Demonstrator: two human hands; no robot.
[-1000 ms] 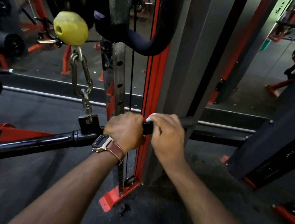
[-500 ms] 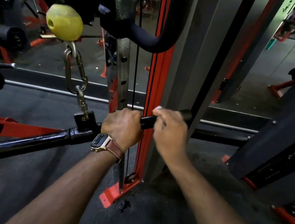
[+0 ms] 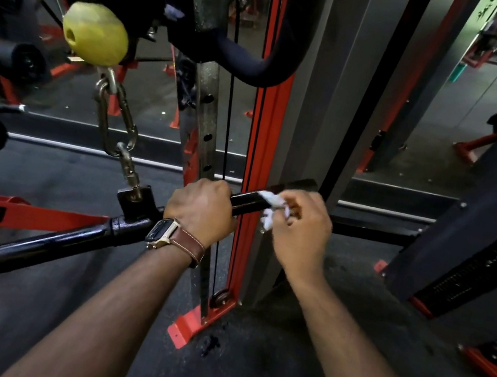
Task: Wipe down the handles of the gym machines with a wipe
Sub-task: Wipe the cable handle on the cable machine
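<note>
running from lower left up to the right, a long black bar [image 3: 30, 252] crossed the red upright [image 3: 261, 144]; the left hand [image 3: 202, 210] gripped its handle [image 3: 249, 203], the right hand [image 3: 299, 230] pinched a white wipe [image 3: 268, 207] draped over it

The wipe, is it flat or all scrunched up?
Scrunched up. The wipe is a crumpled white wad pinched in the right hand against the bar's handle.

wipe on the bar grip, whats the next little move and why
Probably slide the right hand and the white wipe outward to the grip's end. That stretch is bare beyond the wipe, and the left hand grips the bar, steadying it.
</note>
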